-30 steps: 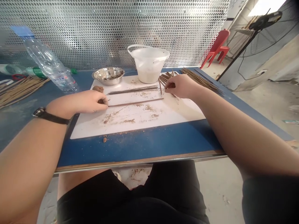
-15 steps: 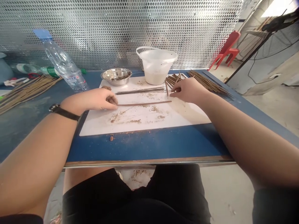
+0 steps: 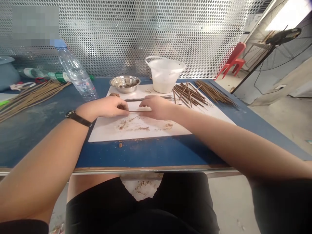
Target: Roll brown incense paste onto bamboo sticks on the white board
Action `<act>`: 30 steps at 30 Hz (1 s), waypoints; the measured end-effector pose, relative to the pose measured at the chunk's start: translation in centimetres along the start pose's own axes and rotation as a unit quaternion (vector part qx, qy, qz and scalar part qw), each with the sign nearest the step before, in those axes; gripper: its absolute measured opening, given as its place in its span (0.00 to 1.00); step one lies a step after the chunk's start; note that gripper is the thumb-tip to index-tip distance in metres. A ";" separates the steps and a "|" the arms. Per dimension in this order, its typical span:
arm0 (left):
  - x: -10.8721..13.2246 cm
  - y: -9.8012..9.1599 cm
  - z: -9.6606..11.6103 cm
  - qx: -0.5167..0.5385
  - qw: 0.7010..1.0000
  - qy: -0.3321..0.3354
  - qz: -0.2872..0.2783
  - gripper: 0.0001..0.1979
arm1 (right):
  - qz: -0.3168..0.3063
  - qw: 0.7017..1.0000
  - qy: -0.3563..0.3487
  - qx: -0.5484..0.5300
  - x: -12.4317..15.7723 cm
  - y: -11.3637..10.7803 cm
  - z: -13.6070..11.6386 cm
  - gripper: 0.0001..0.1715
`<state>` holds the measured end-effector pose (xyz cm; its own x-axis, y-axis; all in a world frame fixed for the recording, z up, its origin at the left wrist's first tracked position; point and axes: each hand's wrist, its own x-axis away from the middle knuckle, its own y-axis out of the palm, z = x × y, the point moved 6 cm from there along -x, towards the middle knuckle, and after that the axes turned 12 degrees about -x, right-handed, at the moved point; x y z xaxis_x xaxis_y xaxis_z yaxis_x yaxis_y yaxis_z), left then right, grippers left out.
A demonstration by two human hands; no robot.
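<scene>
A thin brown stick [image 3: 139,111] lies crosswise over the white board [image 3: 104,133], which is smeared with brown crumbs. My left hand [image 3: 109,106] pinches the stick's left end between thumb and fingers. Over the rest of the stick lies my right hand [image 3: 156,107], its fingers apart and its palm down, hiding the right end. Just behind both hands runs a row of thin dark sticks [image 3: 133,99]. A brown lump [image 3: 114,95] sits behind my left hand.
Behind the board's middle stand a metal bowl [image 3: 125,84] and a white bucket [image 3: 165,74]. Brown sticks [image 3: 191,94] are piled at the right, beside another bundle [image 3: 215,92]. A plastic bottle [image 3: 79,76] leans at the left, near long tan strips [image 3: 36,94].
My right hand has moved left from beside the stick pile to the stick in front of me. My left hand keeps its hold, and the view has shifted slightly.
</scene>
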<state>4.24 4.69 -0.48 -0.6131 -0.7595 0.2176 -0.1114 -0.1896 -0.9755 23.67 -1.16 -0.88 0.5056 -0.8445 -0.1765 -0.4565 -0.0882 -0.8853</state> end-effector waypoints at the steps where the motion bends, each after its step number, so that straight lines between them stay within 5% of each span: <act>1: 0.0 0.0 0.0 -0.002 1.000 0.002 0.001 0.23 | -0.007 1.000 -0.004 0.002 -0.8 0.7 -0.3 0.17; 4: 0.0 0.0 0.1 0.000 1.000 -0.003 0.003 0.24 | -0.004 1.000 -0.016 -0.009 -2.0 2.0 -0.4 0.10; 30: -0.4 0.2 2.8 0.037 0.998 -0.009 0.045 0.22 | 0.049 0.997 -0.066 0.003 -0.7 3.0 -0.3 0.13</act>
<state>6.63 3.18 -0.70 -0.6040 -0.7861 0.1311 0.0019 -0.1659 -0.9861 21.76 -0.97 -3.28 0.5506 -0.7718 -0.3180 -0.5055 -0.0050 -0.8628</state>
